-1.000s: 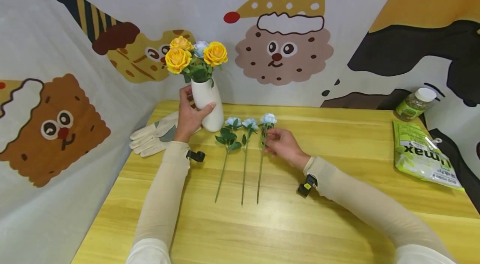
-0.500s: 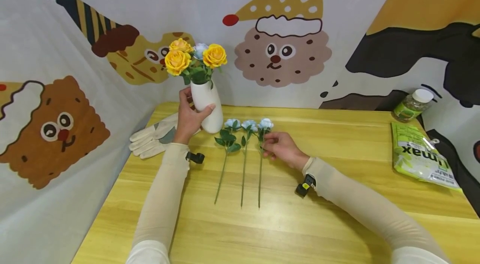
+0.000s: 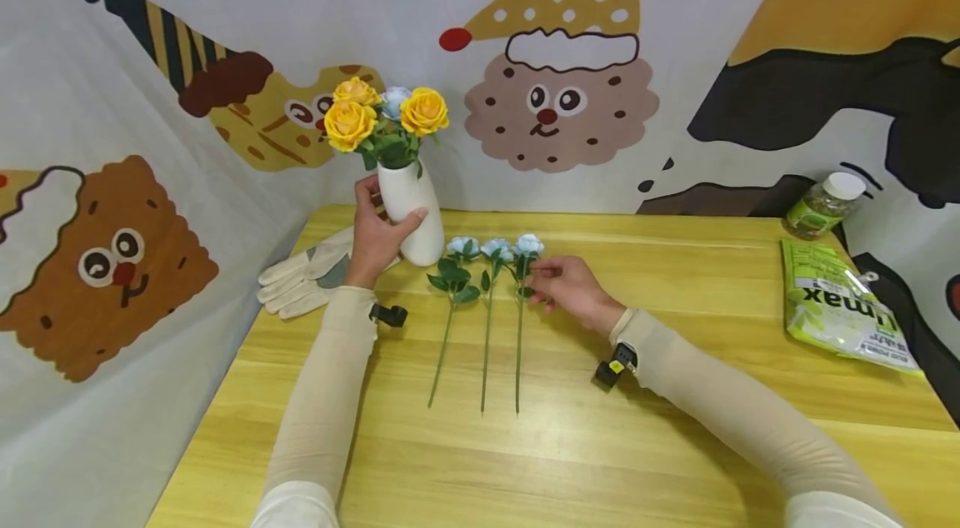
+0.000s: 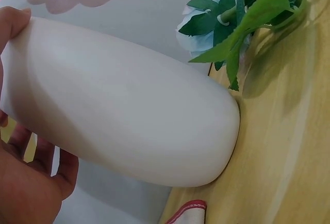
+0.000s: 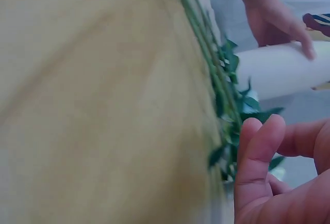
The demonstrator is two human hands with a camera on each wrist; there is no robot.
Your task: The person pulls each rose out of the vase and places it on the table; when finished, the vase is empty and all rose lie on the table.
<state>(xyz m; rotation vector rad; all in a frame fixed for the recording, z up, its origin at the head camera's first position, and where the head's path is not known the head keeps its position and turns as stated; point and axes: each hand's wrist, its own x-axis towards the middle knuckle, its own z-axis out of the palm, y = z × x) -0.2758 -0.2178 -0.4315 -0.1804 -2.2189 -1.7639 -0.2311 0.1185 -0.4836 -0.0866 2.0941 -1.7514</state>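
Across a yellow wood-grain table (image 3: 600, 461), a smooth, tall white vase (image 3: 415, 207) is standing near the back edge — the widest room for moving is opening on its near side. Well right of the vase, a green-and-white plastic bag (image 3: 843, 303) is lying by the right edge; cream-and-grey work gloves (image 3: 303, 278) are lying just left of the vase. The left hand (image 3: 377, 236) is gripping the vase, fingers curling round it, probably for steadying. Right of the vase, the right hand (image 3: 573, 291) is sitting beside the outermost of three pale-blue, green-stemmed roses (image 3: 497, 250), its thumb and forefinger tips nearly meeting — whether they are pinching a stem, I cannot tell. The roses are lying side by side, seemingly spaced for separate handling.
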